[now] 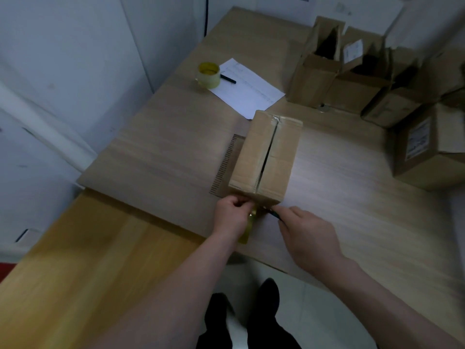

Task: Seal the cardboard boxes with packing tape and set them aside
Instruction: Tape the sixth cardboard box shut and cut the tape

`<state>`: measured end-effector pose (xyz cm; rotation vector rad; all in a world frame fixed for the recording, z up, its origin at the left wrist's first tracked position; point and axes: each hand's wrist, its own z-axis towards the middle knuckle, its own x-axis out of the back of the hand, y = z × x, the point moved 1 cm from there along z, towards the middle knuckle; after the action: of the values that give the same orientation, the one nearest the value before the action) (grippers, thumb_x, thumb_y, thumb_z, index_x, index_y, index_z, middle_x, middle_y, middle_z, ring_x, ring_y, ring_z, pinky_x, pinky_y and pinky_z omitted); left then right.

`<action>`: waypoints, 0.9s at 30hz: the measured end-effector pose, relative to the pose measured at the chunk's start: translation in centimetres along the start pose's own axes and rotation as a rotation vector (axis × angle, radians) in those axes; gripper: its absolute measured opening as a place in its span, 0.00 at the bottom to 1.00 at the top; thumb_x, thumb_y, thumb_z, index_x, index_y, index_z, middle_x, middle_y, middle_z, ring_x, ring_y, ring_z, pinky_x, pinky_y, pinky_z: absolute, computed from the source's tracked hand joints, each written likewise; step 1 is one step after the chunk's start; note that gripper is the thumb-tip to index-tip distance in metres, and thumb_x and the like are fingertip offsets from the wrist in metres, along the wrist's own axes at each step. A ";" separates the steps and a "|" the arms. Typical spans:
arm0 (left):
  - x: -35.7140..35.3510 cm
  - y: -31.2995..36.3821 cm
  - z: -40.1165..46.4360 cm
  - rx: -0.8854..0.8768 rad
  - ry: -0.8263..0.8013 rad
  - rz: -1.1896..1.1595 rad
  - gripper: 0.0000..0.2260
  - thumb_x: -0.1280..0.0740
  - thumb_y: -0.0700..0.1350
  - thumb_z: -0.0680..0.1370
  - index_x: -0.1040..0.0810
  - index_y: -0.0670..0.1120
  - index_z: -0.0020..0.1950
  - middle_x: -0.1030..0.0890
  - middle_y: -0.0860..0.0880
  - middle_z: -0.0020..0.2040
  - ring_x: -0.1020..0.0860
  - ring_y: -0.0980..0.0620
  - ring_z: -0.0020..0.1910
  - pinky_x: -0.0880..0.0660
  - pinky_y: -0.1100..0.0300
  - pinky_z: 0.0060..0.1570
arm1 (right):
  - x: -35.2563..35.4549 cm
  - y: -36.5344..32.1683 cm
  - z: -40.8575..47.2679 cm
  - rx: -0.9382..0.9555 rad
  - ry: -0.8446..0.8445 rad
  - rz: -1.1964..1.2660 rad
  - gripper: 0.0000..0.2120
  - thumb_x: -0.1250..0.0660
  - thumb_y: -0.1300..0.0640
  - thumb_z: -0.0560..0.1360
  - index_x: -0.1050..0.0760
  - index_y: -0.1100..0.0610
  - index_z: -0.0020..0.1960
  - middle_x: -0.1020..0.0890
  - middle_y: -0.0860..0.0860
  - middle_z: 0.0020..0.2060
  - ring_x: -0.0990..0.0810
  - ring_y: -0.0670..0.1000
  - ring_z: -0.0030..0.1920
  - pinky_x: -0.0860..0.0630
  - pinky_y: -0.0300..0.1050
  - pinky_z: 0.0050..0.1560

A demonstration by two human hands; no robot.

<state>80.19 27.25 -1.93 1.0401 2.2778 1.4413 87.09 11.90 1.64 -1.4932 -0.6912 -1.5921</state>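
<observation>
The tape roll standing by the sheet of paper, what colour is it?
Yellow: the tape roll is translucent pale yellow with a darker yellow core, seen in the head view.

Brown box [266, 157], yellowish tape [247, 229], white paper [247, 90]

A white sheet of paper [247, 88] lies flat on the pale wooden table [163, 137], toward its far side. A black pen [228, 79] rests on the sheet's near-left corner. A small round metallic thing [325, 107], perhaps a coin or washer, sits on the table well to the right of the sheet. A darker, yellower wooden surface [83, 260] adjoins the table at the near left. Below lie a light tiled floor [309, 308] and two dark shoes [269, 295].
</observation>
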 end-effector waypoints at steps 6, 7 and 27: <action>0.0 0.7 -0.2 0.065 0.009 0.028 0.03 0.30 0.43 0.76 0.17 0.47 0.43 0.18 0.50 0.41 0.21 0.52 0.45 0.24 0.55 0.50 | -0.5 -0.8 1.6 -0.021 -0.035 -0.117 0.19 0.26 0.61 0.69 0.21 0.51 0.59 0.19 0.49 0.38 0.22 0.53 0.31 0.36 0.40 0.27; -0.1 1.0 -0.3 0.081 0.024 0.017 0.03 0.30 0.44 0.75 0.18 0.47 0.42 0.18 0.50 0.40 0.20 0.52 0.44 0.24 0.56 0.49 | -0.6 -0.9 1.8 -0.028 -0.043 -0.124 0.19 0.27 0.61 0.69 0.22 0.51 0.59 0.19 0.49 0.39 0.22 0.54 0.31 0.35 0.41 0.27; 1.4 1.3 -1.2 0.045 -0.076 0.069 0.04 0.27 0.41 0.73 0.17 0.48 0.38 0.18 0.51 0.38 0.22 0.53 0.43 0.27 0.60 0.45 | -5.9 8.5 -4.3 -0.668 -0.353 -0.071 0.23 0.38 0.46 0.78 0.33 0.49 0.72 0.28 0.54 0.67 0.29 0.60 0.64 0.29 0.57 0.61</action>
<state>79.13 27.77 -0.01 1.1772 2.2506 1.3577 91.78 5.19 -5.91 -2.2959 -0.4103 -1.7224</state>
